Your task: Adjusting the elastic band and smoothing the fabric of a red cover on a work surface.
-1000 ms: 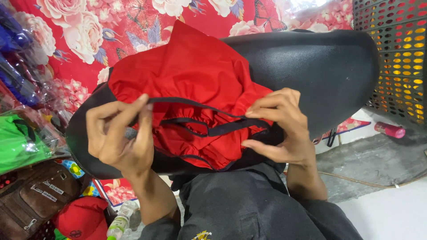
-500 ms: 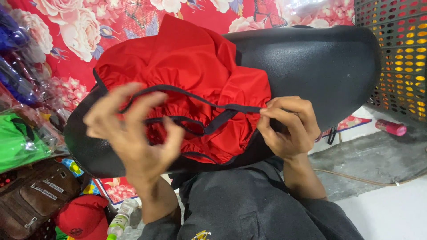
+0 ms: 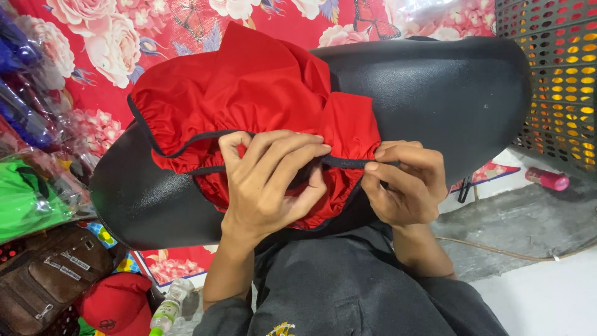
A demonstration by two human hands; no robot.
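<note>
The red fabric cover [image 3: 249, 93] with its black elastic trim [image 3: 348, 163] lay bunched over the upper left of the black padded seat [image 3: 435, 93], which rested across the person's lap. Half a second earlier the left hand [image 3: 273, 180] had been raised with its fingers spread near the seat's left edge; now it had come in to the middle, palm down on the gathered red cloth, its grip closed with fingers curled over the hem. The right hand [image 3: 407, 183] had stayed near the same spot at the cover's right corner, its grip pinched shut on the black trim, thumb against forefinger. The trim, slack and looping between the hands before, now ran in a tauter line from one hand to the other. More of the seat's bare black surface showed at lower left than earlier. Beside the seat lay a brown bag [image 3: 46, 280], a red cap [image 3: 115, 305] and a floral red backdrop [image 3: 93, 37].
</note>
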